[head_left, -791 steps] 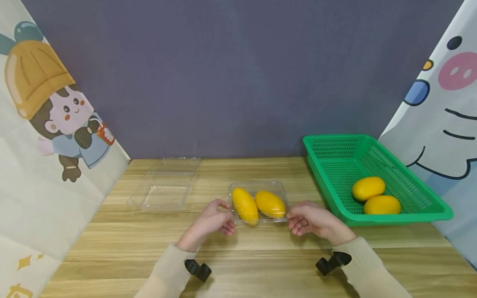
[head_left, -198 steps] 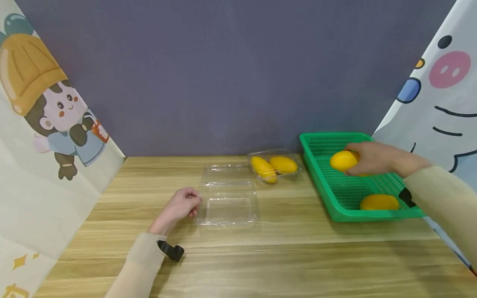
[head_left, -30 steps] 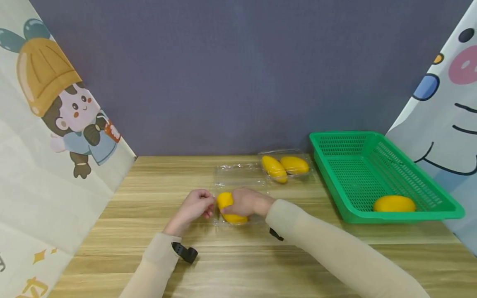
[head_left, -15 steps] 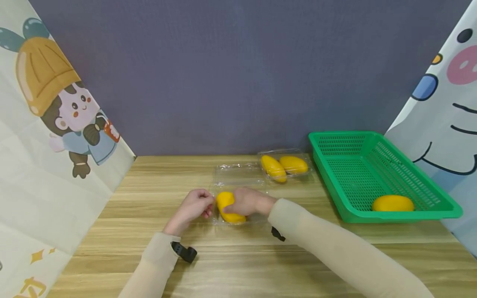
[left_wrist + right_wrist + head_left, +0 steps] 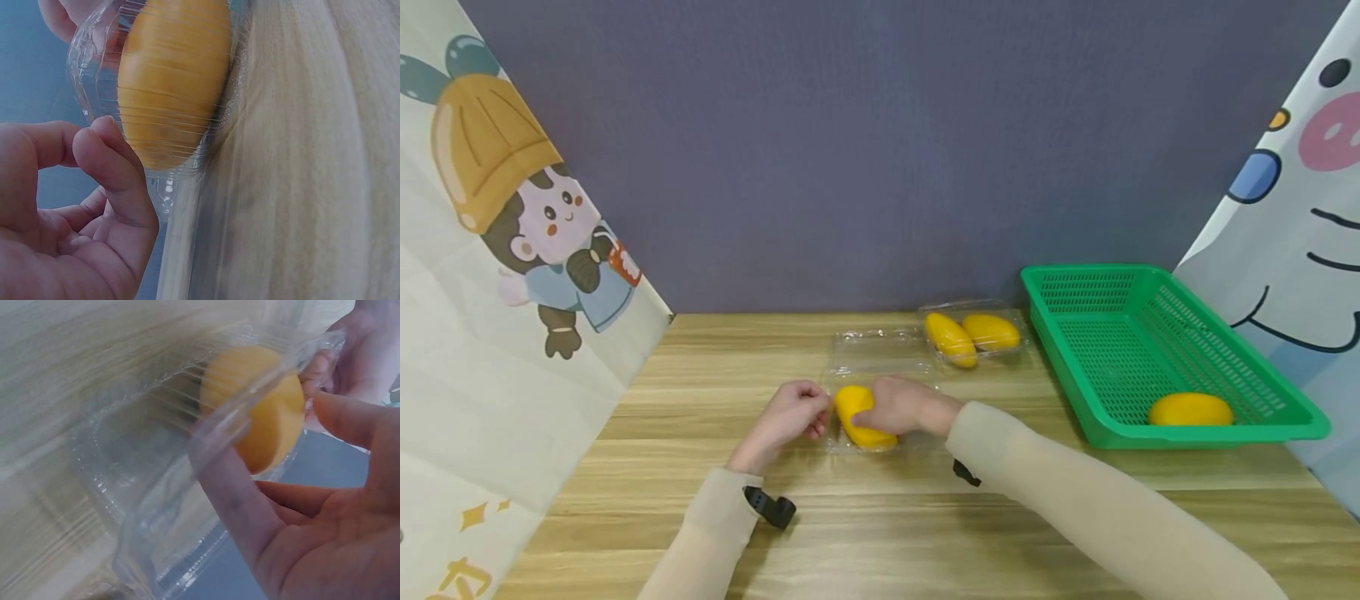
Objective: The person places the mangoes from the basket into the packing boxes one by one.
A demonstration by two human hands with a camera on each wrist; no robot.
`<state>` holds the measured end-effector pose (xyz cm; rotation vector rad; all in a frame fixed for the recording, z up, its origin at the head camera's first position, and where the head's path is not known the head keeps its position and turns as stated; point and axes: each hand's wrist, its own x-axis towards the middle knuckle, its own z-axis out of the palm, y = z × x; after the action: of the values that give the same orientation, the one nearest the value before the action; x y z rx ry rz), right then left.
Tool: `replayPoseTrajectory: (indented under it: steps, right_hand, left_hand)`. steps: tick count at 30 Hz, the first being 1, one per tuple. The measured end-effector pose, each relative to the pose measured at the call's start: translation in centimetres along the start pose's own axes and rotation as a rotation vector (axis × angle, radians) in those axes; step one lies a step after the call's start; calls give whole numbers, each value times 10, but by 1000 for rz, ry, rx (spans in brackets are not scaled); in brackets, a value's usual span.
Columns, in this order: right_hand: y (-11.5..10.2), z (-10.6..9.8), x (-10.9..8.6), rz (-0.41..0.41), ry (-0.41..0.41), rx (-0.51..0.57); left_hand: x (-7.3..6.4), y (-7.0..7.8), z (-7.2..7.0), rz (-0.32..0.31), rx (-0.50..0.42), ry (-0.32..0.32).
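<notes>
My left hand (image 5: pixel 793 411) pinches the near-left rim of an open clear plastic clamshell box (image 5: pixel 880 350) between thumb and index finger, as the left wrist view shows. A yellow mango (image 5: pixel 855 410) sits at the left side of the box's near half, slanted. My right hand (image 5: pixel 897 406) holds that mango from its right, its thumb and fingers about the fruit in the right wrist view. The mango (image 5: pixel 175 81) shows through the ribbed clear wall (image 5: pixel 103 75) in the left wrist view.
At the back, a second clear box (image 5: pixel 1000 310) holds two mangoes (image 5: pixel 951 337). Right of it stands a green perforated basket (image 5: pixel 1060 367) with one mango (image 5: pixel 1191 409) in its near end. A dark wall (image 5: pixel 850 167) bounds the wooden table (image 5: pixel 700 433) behind.
The box with two mangoes has gone from the middle to the back; the other box has come from the left to the middle. One mango has moved from basket into it. Last second: almost still.
</notes>
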<state>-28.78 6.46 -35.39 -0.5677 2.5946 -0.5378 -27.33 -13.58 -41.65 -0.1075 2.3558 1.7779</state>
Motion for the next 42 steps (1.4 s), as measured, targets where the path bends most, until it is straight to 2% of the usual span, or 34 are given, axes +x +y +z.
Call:
replayPoseTrajectory:
  steps: [8,14,23,30,42]
  right_hand:
    - [-6,-8,-12,-81,59,-38]
    - [-8,-6,-25,-122,104,-171]
    - [-6,-7,-49,-133,75,-342]
    - [5,-26,-64,-106,114,-322]
    - [41,-63,-75,-58,193,-343]
  left_hand:
    - [0,1,-2,8,12,-6]
    - [0,-2,-2,19,-1,-17]
    - [1,-3,-1,24,6,-14]
    - [0,-1,0,24,-1,-18]
    - [2,-4,0,20,-11,-12]
